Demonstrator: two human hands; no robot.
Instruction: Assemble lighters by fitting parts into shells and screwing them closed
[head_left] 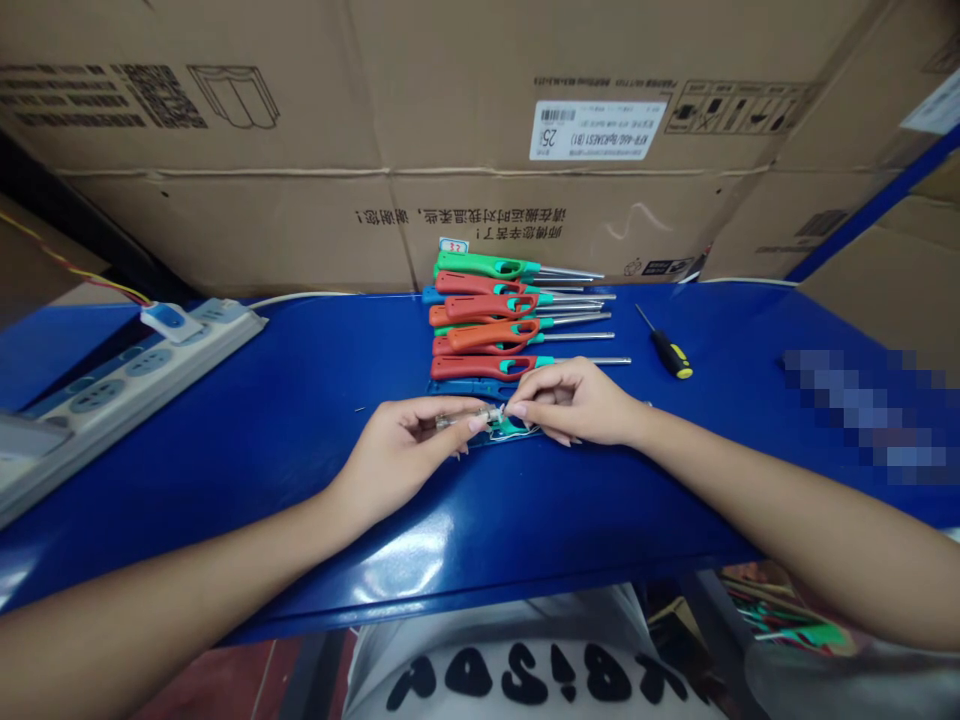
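Observation:
Above the blue tabletop, my left hand (409, 445) is closed round an opened lighter's clear inner part (450, 418), which looks like a fuel tank with a metal end. Beside it are a green trigger piece (514, 426) and a thin pale wire. My right hand (574, 402) pinches at the tank's right end; what lies between its fingertips is too small to make out. Just beyond my hands lies a blue lighter handle (469, 387). Behind that is a stack of long-nosed gas lighters (491, 368) in red, orange and green, metal tubes pointing right.
A black and yellow screwdriver (667, 352) lies to the right. On the left is a white power strip (161, 365) with a plug (172, 322) in it. Large cardboard (285, 220) stands along the back edge. A small metal pin (359, 408) lies left of my hands.

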